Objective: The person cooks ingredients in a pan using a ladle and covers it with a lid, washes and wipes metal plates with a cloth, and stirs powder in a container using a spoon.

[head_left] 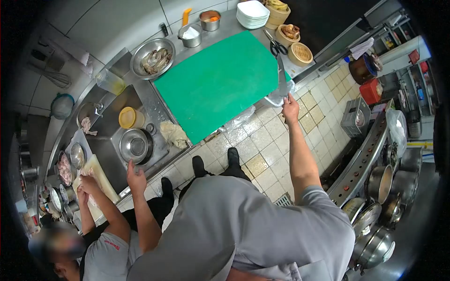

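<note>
My right hand is closed round the handle of a large knife, whose blade points up over the right end of the green cutting board. Over the sink's front edge, my left hand is held with its fingers apart and nothing in it. Just above that hand, a metal strainer bowl sits in the sink. A metal bowl of what looks like seafood stands at the board's upper left corner. Black scissors lie near the knife tip.
A co-worker's hands are at a pale board on the left. Bamboo steamers and stacked white plates stand behind the green board. A cream cloth lies by the sink. Pots line the right side.
</note>
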{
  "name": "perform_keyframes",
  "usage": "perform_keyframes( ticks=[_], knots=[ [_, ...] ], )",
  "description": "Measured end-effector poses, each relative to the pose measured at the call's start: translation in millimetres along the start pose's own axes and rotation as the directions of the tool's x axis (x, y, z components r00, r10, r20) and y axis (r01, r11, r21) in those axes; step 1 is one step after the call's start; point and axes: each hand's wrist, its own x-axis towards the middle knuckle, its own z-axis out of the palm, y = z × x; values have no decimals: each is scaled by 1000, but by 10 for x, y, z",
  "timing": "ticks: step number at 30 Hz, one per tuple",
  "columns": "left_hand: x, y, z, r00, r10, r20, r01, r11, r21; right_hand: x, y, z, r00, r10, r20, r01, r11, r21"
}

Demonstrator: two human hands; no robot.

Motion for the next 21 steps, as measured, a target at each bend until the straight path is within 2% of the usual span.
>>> perform_keyframes(
  ticks=[1,2,3,4,6,7,9,12,14,15,16,18,19,20,21],
  knots=[
    [-27,-13,-28,998,-67,17,66,997,29,88,100,37,999,-42,1,42,995,-94],
    [-47,-46,-43,997,-75,15,74,997,36,3,1,115,999,-39,12,40,995,-93],
    [-48,-78,-48,998,-66,17,65,997,36,-145,-75,248,966,-241,93,254,953,-163],
    [-26,-81,-33,998,-54,18,53,998,29,-305,-222,396,884,-431,182,463,861,-211],
    [3,41,9,999,-42,10,42,999,19,-778,-495,786,868,-360,343,412,906,-92],
    [13,106,35,1000,-28,2,28,1000,7,-1024,-521,997,840,-362,405,432,897,-93],
    [90,189,90,999,-43,18,43,999,10,-1640,-995,1148,784,-231,576,300,953,-27],
    [134,458,66,998,-59,18,59,998,-5,-2154,-1051,1384,707,-232,668,319,948,-9],
    [78,597,-9,996,-92,-18,91,996,-8,-2349,-1026,1538,664,-347,662,292,936,198],
    [55,617,-59,995,-100,-9,99,994,-36,-2419,-1190,1504,658,-203,725,94,978,188],
    [28,584,-132,994,-105,1,105,992,-63,-2452,-1304,1505,624,-210,753,90,976,197],
    [-39,414,-180,991,-131,-26,130,991,-42,-2442,-1540,1516,566,-489,664,423,863,275],
    [-86,327,-166,992,-123,-22,122,992,-32,-2491,-1836,1432,519,-446,729,548,828,117],
    [-122,255,-150,990,-136,-29,136,990,-28,-2536,-1967,1471,506,-447,738,547,827,125],
    [-157,193,-123,988,-157,-18,156,987,-40,-2585,-2077,1549,421,-490,763,707,705,62]
  ],
)
